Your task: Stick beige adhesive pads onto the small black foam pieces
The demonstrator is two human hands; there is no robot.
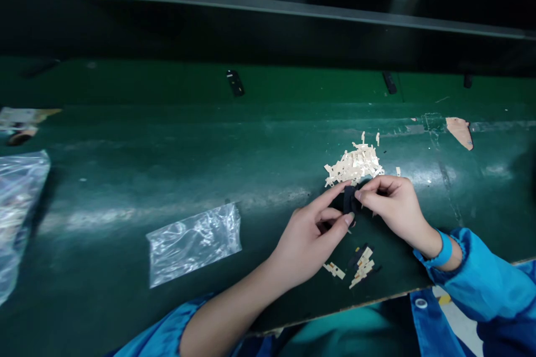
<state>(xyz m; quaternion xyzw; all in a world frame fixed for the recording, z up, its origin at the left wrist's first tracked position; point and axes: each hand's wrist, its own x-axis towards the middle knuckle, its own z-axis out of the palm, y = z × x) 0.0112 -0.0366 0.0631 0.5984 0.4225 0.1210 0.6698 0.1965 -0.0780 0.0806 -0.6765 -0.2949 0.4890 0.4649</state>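
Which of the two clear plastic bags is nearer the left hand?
The flat, rectangular clear plastic bag, lying wholly in view. The other clear plastic bag lies farther from the left hand, cut off by the picture's left edge.

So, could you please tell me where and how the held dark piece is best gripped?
Probably by its two ends, coming from the left: the dark piece is longish and the left hand spans it lengthwise between forefinger and thumb, leaving its right side to the right hand.
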